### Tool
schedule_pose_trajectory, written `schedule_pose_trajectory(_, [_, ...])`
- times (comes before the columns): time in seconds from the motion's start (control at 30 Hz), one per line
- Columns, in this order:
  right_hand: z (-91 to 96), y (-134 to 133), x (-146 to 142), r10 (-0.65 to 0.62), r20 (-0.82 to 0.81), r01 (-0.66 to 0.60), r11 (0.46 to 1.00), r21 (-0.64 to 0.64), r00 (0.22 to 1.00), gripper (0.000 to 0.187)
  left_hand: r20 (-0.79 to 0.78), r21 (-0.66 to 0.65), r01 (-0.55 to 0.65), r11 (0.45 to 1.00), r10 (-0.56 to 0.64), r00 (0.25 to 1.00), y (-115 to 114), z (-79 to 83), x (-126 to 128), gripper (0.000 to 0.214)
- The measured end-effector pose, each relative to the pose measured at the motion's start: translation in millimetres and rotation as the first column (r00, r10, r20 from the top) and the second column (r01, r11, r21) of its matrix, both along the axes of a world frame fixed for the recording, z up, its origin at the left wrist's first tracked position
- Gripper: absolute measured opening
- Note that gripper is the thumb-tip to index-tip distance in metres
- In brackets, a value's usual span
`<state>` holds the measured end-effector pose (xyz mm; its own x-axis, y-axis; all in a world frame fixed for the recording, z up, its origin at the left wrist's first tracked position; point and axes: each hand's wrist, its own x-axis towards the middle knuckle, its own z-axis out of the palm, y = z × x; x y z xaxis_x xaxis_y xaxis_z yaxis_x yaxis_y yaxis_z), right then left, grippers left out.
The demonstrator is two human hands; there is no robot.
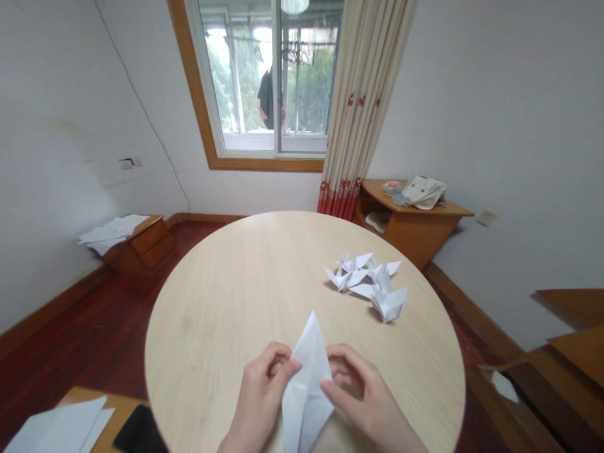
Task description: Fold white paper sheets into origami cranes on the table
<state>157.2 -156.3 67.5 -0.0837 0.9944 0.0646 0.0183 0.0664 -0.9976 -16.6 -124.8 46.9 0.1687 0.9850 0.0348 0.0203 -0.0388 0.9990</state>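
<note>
A folded sheet of white paper (309, 384) stands between my two hands at the near side of the round table, its pointed tip facing away from me. My left hand (264, 390) pinches its left edge with the thumb on top and the fingers curled behind. On the opposite edge, my right hand (361, 393) grips it the same way, thumb pressed near the middle. Creases run down the paper's length. Beyond my right hand lies a cluster of several white folded paper cranes (387, 303), touching one another.
The pale round table (221, 296) fills the middle. White sheets (61, 428) and a black phone (140, 431) lie on a wooden surface at lower left. A low cabinet (153, 242) with papers stands farther left; a corner desk (415, 226) holding a bag stands at back right.
</note>
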Motion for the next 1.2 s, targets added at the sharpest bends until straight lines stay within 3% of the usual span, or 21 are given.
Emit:
schedule_pose_trajectory(0.13, [-9.7,0,2,-0.057,-0.149,0.045,0.995,-0.084,0.987,0.052,0.183,-0.083,0.060,0.995,-0.044,0.982,3,-2.0,-3,0.032])
schedule_pose_trajectory(0.23, [-11.3,2,6,-0.101,-0.124,0.097,0.995,-0.037,0.987,0.046,0.233,-0.123,0.152,0.981,-0.120,0.965,2,0.7,-8,0.040])
schedule_pose_trajectory(0.33, [-12.0,4,8,-0.118,-0.039,0.121,0.988,0.094,0.992,0.033,0.202,-0.150,0.182,0.972,-0.150,0.968,-1,3.3,-13,0.038])
schedule_pose_trajectory(0.43, [-15.2,5,8,-0.152,0.050,0.136,0.962,0.236,0.987,0.028,0.104,-0.012,0.075,0.997,-0.073,0.992,-1,4.5,-14,0.028])
schedule_pose_trajectory(0.53, [-19.3,6,5,-0.219,0.103,0.171,0.922,0.347,0.970,0.031,0.033,0.156,-0.050,0.987,0.045,0.998,-1,2.7,-11,0.020])
schedule_pose_trajectory(0.67, [-23.8,6,1,-0.310,0.076,0.253,0.875,0.412,0.948,0.031,0.015,0.212,-0.128,0.969,0.127,0.992,-4,-2.4,-6,0.019])
schedule_pose_trajectory(0.8, [-29.9,7,-1,-0.365,0.043,0.326,0.873,0.362,0.930,0.026,0.032,0.246,-0.194,0.950,0.192,0.981,-6,-3.7,-2,0.009])
schedule_pose_trajectory(0.9, [-31.8,7,-1,-0.424,0.036,0.398,0.873,0.282,0.905,0.032,0.052,0.144,-0.197,0.970,0.191,0.980,-6,-1.6,0,0.020])
schedule_pose_trajectory(1.0, [-28.0,9,0,-0.397,0.063,0.371,0.895,0.250,0.916,0.030,0.083,0.072,-0.183,0.981,0.177,0.981,-5,-0.8,1,0.030])
schedule_pose_trajectory(1.13, [-22.2,11,-1,-0.365,0.047,0.350,0.917,0.193,0.930,0.033,0.043,0.151,-0.213,0.965,0.209,0.977,-6,-4.8,-1,0.016])
schedule_pose_trajectory(1.2, [-22.1,13,-2,-0.353,0.016,0.348,0.927,0.137,0.935,0.035,0.050,0.108,-0.183,0.977,0.179,0.983,-6,-6.6,-2,0.016])
